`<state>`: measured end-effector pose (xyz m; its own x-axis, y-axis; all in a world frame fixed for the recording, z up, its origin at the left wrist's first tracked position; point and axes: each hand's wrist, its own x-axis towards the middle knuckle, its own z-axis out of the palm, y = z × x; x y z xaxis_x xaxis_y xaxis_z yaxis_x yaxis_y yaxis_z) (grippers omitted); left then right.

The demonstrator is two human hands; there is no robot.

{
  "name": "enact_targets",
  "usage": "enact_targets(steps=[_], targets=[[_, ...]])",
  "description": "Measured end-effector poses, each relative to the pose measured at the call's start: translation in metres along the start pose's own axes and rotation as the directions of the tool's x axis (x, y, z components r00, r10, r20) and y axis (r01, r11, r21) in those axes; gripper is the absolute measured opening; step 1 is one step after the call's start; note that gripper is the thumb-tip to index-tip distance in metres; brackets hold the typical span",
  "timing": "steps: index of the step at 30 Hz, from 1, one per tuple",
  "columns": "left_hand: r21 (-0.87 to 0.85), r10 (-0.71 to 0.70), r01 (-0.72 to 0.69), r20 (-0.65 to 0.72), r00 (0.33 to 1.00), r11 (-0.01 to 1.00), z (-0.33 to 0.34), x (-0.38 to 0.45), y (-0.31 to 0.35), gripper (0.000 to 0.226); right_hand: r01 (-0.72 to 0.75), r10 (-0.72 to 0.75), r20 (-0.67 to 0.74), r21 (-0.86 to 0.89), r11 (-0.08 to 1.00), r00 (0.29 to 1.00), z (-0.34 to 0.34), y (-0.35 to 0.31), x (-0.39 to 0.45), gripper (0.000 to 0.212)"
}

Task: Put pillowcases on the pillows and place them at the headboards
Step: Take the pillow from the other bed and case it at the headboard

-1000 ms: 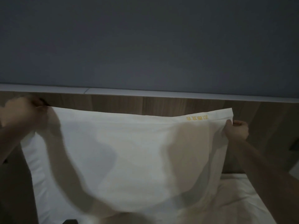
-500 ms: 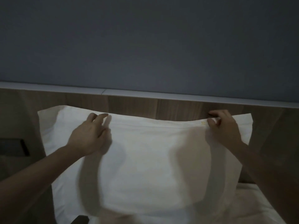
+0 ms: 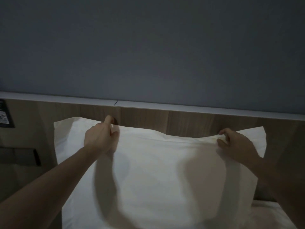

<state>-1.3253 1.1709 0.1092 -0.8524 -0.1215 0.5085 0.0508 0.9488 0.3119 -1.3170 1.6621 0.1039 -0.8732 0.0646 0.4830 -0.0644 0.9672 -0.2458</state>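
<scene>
A white pillow in its pillowcase [image 3: 158, 166] stands upright against the wooden headboard [image 3: 189, 123], filling the lower middle of the view. My left hand [image 3: 100, 138] pinches the top edge of the pillowcase left of centre, index finger raised toward the headboard. My right hand [image 3: 234, 144] pinches the top edge near the right corner, bunching the fabric there. The top edge sags between the two hands. The pillow's bottom runs out of the frame.
A grey wall [image 3: 148, 47] rises above the headboard's pale top ledge [image 3: 165, 105]. A dark panel [image 3: 5, 113] and a dark recess [image 3: 19, 156] sit on the left. White bedding [image 3: 270, 215] shows at lower right.
Both hands moved inward from the pillow's top corners to its top edge. The pillow has settled lower against the headboard, and its top edge now sags between my hands.
</scene>
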Motion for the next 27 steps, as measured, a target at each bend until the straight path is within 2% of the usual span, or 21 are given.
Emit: enact_targets(steps=[3,6,12,18,22,25,27], targets=[[0.044,0.004,-0.002,-0.041,0.999,0.999,0.003,0.001,0.005,0.016,-0.094,0.094,-0.011,-0.051,0.994,0.996,-0.002,0.006,0.000,0.026],[0.068,0.002,0.004,-0.083,0.997,0.998,0.003,0.005,0.007,0.013,-0.127,0.124,-0.037,-0.064,0.990,0.992,-0.002,0.013,0.002,0.024],[0.074,0.082,-0.075,-0.093,0.992,0.994,0.008,0.008,0.001,0.015,-0.185,0.189,0.061,-0.063,0.981,0.980,-0.001,0.019,0.013,0.017],[0.026,0.100,-0.097,-0.196,0.976,0.995,-0.004,0.011,-0.001,0.010,0.018,-0.021,0.077,0.039,0.999,0.997,-0.002,0.022,0.009,0.033],[0.002,0.085,-0.087,-0.197,0.977,0.996,-0.003,0.005,-0.002,0.011,-0.061,0.067,0.211,-0.035,0.998,0.975,-0.008,0.023,0.009,0.018],[-0.030,0.057,-0.064,-0.194,0.979,0.997,-0.003,0.001,0.000,0.012,-0.019,0.056,0.311,-0.121,0.992,0.949,-0.014,0.025,0.015,0.027],[-0.040,0.044,-0.053,-0.192,0.980,0.998,-0.003,0.001,0.000,0.012,0.005,0.054,0.393,-0.147,0.989,0.918,-0.020,0.021,0.018,0.021]])
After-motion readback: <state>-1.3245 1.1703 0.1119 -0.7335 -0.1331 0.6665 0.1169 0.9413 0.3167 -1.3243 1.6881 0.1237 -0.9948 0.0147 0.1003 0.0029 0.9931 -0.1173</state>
